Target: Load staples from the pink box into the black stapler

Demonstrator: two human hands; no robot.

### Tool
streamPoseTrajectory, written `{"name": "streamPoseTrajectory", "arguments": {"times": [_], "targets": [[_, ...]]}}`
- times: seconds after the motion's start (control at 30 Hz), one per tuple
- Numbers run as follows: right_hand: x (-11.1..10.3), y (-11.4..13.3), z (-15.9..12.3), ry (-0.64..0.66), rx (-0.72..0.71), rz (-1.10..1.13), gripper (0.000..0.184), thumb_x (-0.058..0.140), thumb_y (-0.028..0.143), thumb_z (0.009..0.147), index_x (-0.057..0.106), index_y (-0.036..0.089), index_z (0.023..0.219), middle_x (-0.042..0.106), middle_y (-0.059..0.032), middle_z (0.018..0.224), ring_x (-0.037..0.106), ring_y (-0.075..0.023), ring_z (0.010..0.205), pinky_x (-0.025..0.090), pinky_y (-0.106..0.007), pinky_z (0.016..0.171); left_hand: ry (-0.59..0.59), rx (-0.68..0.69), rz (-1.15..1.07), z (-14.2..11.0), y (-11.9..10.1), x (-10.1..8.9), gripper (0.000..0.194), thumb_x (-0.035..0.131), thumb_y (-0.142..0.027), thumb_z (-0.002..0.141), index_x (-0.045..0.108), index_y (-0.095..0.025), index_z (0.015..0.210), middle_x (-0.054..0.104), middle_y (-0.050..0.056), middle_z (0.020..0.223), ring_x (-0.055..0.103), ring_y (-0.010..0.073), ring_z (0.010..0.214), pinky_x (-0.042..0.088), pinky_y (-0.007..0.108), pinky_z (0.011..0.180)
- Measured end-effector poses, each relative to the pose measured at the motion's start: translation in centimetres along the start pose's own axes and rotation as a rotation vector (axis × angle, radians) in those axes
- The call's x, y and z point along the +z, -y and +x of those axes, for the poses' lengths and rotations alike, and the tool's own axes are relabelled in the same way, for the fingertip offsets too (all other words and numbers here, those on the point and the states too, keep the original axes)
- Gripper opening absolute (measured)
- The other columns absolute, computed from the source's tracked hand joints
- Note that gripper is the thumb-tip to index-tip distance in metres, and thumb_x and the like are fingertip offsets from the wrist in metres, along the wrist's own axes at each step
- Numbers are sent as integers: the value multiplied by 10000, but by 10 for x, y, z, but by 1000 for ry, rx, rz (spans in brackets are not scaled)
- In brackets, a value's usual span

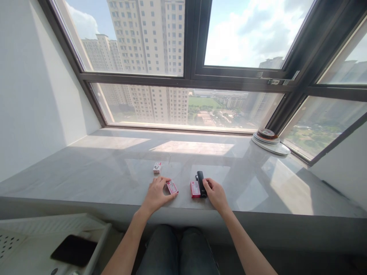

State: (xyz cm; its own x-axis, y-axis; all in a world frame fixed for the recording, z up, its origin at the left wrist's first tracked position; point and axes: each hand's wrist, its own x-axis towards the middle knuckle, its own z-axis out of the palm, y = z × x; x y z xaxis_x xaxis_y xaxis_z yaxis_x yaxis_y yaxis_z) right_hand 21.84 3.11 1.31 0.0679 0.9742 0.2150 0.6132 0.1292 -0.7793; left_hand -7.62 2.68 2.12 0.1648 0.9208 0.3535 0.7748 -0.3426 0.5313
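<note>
Thumb and fingers of my left hand are closed around opposite ends of a small red-and-white box on the marble-look ledge. My right hand pinches the right side of a black stapler, which points away from me. Against the stapler's left side, or very close to it, lies a second red-and-white box. Beyond my left hand stands a small white box with dark and red print. The palm sides of both hands are hidden.
Stacked plates and lids sit at the far right by the window frame. Below the ledge at left, a white plastic basket holds a dark flat object. My knees are under the front edge.
</note>
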Motion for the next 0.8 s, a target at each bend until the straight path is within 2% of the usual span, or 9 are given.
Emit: {"name": "streamPoseTrajectory", "arguments": {"times": [0.17, 0.27, 0.43, 0.67, 0.77, 0.8], "targets": [[-2, 4, 0, 36, -16, 19, 568, 355, 658, 970, 725, 228, 987, 680, -32, 676, 604, -201, 619, 392, -271, 589, 101, 160, -269, 17, -50, 14, 574, 792, -466, 761, 623, -295, 1281, 626, 77, 1275, 557, 287, 1207, 443, 416, 1052], [-4, 6, -1, 60, -24, 45, 603, 351, 679, 959, 736, 216, 990, 680, -50, 659, 613, -218, 609, 406, -287, 581, 205, 174, -316, 26, -66, 31, 655, 841, -473, 698, 627, -305, 1294, 651, 72, 1258, 591, 291, 1173, 459, 413, 1030], [-4, 4, 1, 101, -13, 66, 639, 330, 717, 952, 722, 217, 1021, 693, -47, 670, 633, -226, 607, 424, -295, 581, 209, 143, -333, 30, -63, 47, 797, 901, -519, 606, 614, -309, 1318, 666, 68, 1242, 604, 297, 1156, 457, 410, 1018], [0, -3, 5, 127, -29, 59, 579, 328, 685, 973, 693, 247, 1073, 731, -46, 796, 675, -236, 723, 447, -299, 648, 232, 130, -339, 34, -61, 49, 813, 902, -577, 578, 622, -317, 1296, 669, 71, 1196, 609, 294, 1116, 474, 402, 979], [-3, -5, 5, 118, -19, 46, 589, 349, 689, 966, 672, 250, 1187, 706, -33, 778, 663, -238, 736, 445, -308, 670, 219, 172, -340, 33, -67, 48, 921, 905, -607, 550, 571, -312, 1357, 646, 86, 1242, 587, 307, 1151, 467, 419, 1005], [-5, -6, 4, 119, -15, 45, 602, 365, 693, 960, 656, 244, 1235, 690, -26, 760, 653, -235, 725, 441, -309, 669, 187, 194, -338, 33, -67, 47, 909, 885, -611, 590, 546, -314, 1380, 630, 89, 1276, 572, 305, 1177, 458, 423, 1025]]}}
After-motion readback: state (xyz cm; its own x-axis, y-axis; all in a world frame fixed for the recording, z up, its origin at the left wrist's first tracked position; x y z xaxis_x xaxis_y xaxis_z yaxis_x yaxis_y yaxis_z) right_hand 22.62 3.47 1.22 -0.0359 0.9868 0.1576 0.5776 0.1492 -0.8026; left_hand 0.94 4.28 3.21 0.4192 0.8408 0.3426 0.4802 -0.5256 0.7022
